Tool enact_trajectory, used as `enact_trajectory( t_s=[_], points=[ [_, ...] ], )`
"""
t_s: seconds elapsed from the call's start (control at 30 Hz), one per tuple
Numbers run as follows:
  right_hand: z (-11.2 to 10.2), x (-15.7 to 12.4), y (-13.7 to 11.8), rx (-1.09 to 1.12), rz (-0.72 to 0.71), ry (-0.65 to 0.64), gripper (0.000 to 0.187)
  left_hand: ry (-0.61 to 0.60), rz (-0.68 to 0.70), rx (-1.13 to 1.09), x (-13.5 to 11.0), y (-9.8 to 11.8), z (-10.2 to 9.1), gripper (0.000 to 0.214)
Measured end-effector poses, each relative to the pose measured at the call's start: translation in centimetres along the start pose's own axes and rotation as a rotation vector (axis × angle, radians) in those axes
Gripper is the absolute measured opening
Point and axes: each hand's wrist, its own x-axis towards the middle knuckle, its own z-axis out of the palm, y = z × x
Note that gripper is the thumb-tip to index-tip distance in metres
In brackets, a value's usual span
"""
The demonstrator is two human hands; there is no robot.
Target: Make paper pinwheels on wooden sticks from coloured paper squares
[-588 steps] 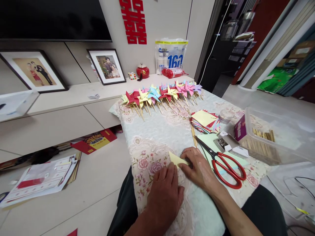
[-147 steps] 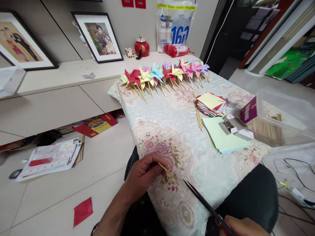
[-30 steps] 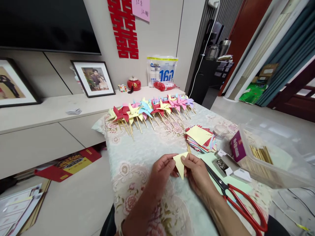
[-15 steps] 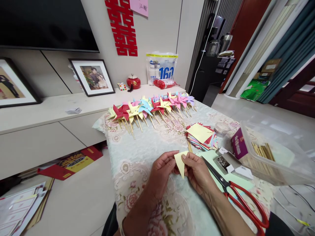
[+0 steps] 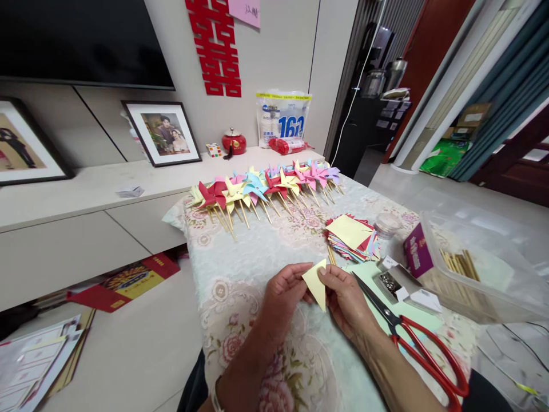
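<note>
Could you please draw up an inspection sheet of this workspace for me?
Surface: floral tablecloth.
Job's things: yellow paper triangle in hand; scissors to its right; pinwheels at the far end.
Clutter: paper stack, open box of metal pieces and clear bin of sticks, at right.
Grip: left hand and right hand both on the triangle.
Cables: floor cable at right.
Surroundings: low cabinet with framed photos; papers at lower left.

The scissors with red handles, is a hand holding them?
No, the scissors lie partly over light green paper, while the left hand and right hand hold the yellow paper.
</note>
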Motion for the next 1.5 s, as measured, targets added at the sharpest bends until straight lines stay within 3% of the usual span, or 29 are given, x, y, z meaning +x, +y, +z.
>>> enact_trajectory(
  t_s=[0.37, 0.83, 1.0, 1.17, 1.3, 1.5],
  points=[
    [-0.4, 0.3, 0.5, -0.013, -0.077, -0.016, 0.050, 0.034, -0.007, 0.028, 0.2, 0.0, -0.4, 0.027],
    [-0.4, 0.2, 0.5, -0.180, -0.148, -0.142, 0.028, 0.045, 0.002, 0.031, 0.4, 0.0, -0.6, 0.027],
    [-0.1, -0.1, 0.4, -0.170, -0.159, -0.117, 0.029, 0.050, -0.001, -0.003, 0.3, -0.1, -0.8, 0.026],
    [0.5, -0.5, 0.2, -0.128, -0.159, -0.192, 0.033, 0.094, -0.002, -0.053, 0.5, 0.0, -0.7, 0.025],
    [0.1, -0.3, 0.1, -0.134, -0.167, -0.129, 0.033, 0.089, -0.032, -0.082, 0.4, 0.5, -0.3, 0.028],
    [-0.4, -0.2, -0.8, 0.071, -0.109, -0.049, 0.039, -0.001, -0.052, -0.111, 0.1, 0.5, -0.3, 0.026]
  ],
)
